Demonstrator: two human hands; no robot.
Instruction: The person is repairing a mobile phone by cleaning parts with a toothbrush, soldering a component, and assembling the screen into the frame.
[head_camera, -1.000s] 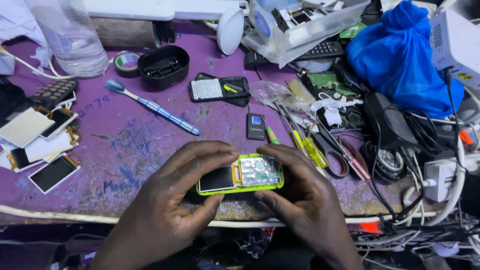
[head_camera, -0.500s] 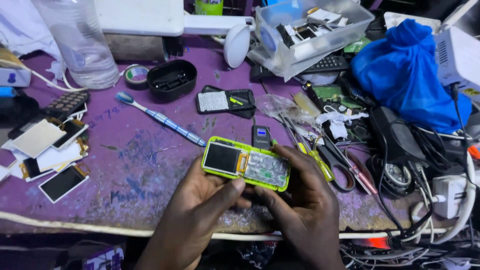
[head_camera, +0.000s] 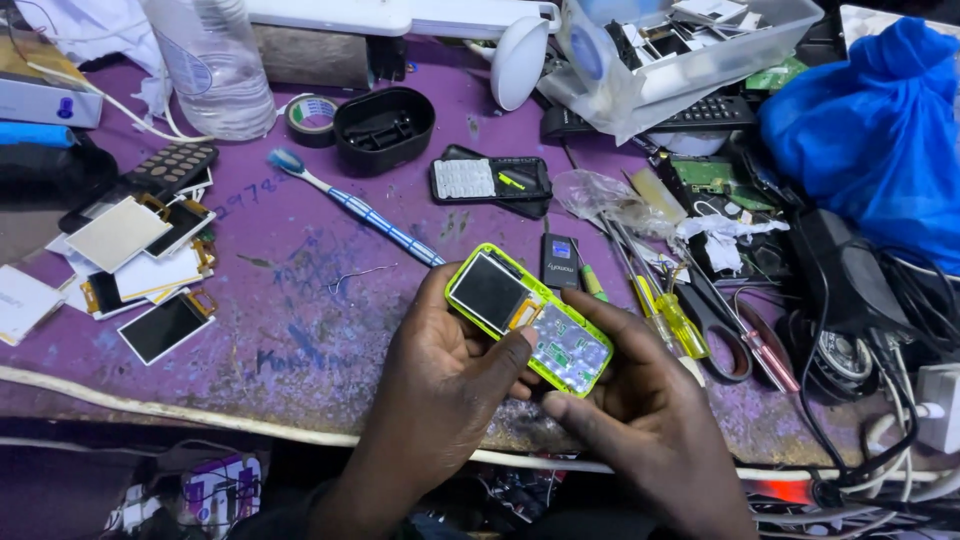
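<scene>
1. Head view shows a lime-green phone (head_camera: 528, 316) at lower centre of the frame, held above the purple table (head_camera: 300, 300), tilted, screen end toward upper left.
2. Its front cover is off: the dark screen and the bare keypad sheet are exposed, so the phone is opened up and, by my judgement, not yet put back together.
3. Left hand (head_camera: 450, 385) is closed around the phone's left edge and underside, thumb lying across the front just below the screen.
4. Right hand (head_camera: 640, 400) cups the lower right end, fingers curled under it, thumb at the bottom edge.
5. Just beyond the phone lie a small black battery (head_camera: 560, 260) and yellow screwdrivers (head_camera: 665, 318).
6. Farther up, a toothbrush (head_camera: 350, 205); at left, loose screens (head_camera: 165, 325); a blue bag (head_camera: 880, 120) fills the upper right.
</scene>
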